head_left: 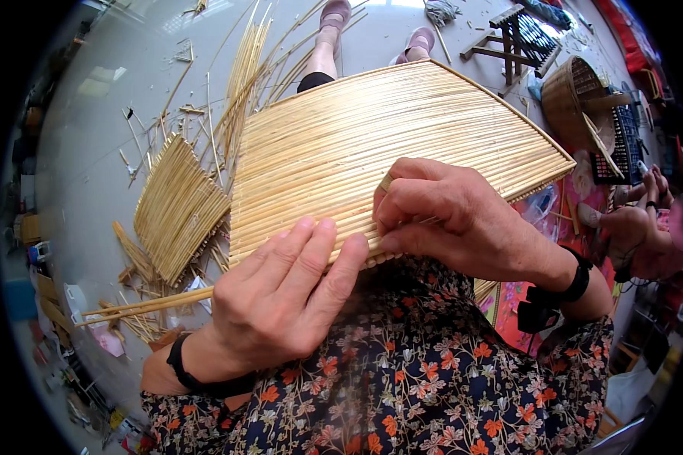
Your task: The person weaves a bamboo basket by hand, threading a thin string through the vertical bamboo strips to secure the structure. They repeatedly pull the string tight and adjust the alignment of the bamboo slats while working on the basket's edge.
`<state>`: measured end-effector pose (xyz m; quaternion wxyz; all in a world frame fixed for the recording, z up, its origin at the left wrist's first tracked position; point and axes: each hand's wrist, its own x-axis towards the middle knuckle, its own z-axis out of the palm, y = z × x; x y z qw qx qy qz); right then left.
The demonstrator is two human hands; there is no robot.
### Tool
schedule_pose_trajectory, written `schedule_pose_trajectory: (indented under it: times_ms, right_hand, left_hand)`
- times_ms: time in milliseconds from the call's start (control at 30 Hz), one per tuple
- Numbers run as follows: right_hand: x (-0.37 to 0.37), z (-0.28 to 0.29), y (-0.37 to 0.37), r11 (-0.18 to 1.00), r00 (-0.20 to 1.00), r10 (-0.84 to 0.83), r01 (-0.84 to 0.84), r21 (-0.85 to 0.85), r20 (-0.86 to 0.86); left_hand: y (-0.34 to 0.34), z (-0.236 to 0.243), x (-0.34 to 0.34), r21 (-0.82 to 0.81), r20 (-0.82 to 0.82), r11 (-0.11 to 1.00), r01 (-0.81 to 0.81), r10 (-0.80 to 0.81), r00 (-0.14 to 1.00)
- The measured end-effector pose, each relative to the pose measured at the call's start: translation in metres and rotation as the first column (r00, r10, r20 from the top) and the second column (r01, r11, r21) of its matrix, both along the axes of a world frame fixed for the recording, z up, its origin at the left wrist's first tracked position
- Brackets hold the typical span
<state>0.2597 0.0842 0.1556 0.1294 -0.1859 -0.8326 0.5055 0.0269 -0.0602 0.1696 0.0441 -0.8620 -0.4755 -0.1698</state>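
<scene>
A large panel of pale straw-coloured sticks, rimmed along its upper and right edges, lies across my lap. My left hand rests over its near left part, fingers on top gripping the edge, thumb hidden. Long loose sticks stick out leftward from beneath that hand. My right hand is curled at the panel's near edge, thumb and forefinger pinched on something thin I cannot make out; a pale band circles one finger. A smaller stick panel lies to the left.
Stick bundles and scraps cover parts of the grey floor. A folding stool, a woven basket and a dark crate stand at right. Another person's legs are beyond the panel; a seated person is at far right.
</scene>
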Motion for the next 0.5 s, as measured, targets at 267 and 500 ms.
schedule_pose_trajectory:
  times_ms: [267, 500]
  right_hand:
    - [-0.021, 0.003, 0.016, 0.98, 0.99, 0.143, -0.14, 0.14, -0.014]
    - [-0.061, 0.049, 0.09, 0.969, 0.881, 0.002, 0.116, 0.22, -0.474]
  left_hand:
    - [0.007, 0.002, -0.014, 0.0, 0.02, 1.0, 0.03, -0.03, 0.999]
    - [-0.001, -0.004, -0.005, -0.002, 0.09, 1.0, -0.022, 0.022, 0.996]
